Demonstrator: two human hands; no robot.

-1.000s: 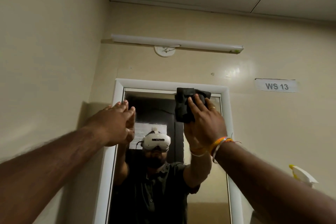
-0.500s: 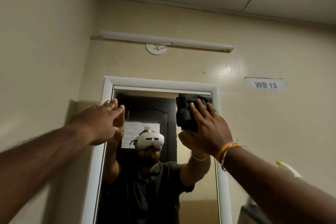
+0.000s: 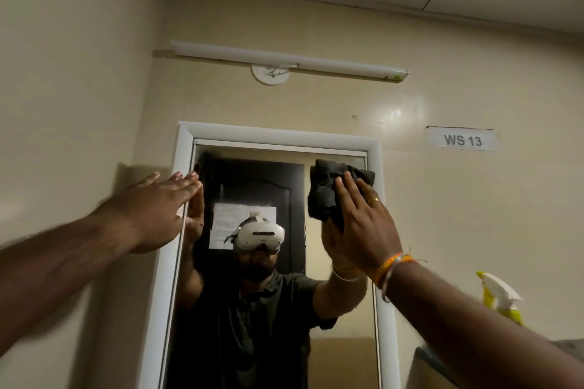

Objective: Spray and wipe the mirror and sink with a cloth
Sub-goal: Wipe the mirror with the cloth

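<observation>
Wiping is under way: right hand (image 3: 363, 224), fingers flat, presses cloth (image 3: 328, 193) on mirror (image 3: 278, 309) top right; left hand (image 3: 158, 208), flat, braces the frame. Next, probably strokes below the grip.

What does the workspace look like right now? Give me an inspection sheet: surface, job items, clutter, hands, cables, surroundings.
Surface: mirror in white frame, upper part in view; sink not in view.
Job's things: dark cloth pressed on the glass near the top right corner; yellow spray bottle at the right, beside the right forearm.
Clutter: nothing seen.
Hands: right hand flat on the cloth, fingers straight; left hand open, fingers at the frame's left edge.
Cables: nothing seen.
Surroundings: tube light above, "WS 13" label on the wall.
</observation>
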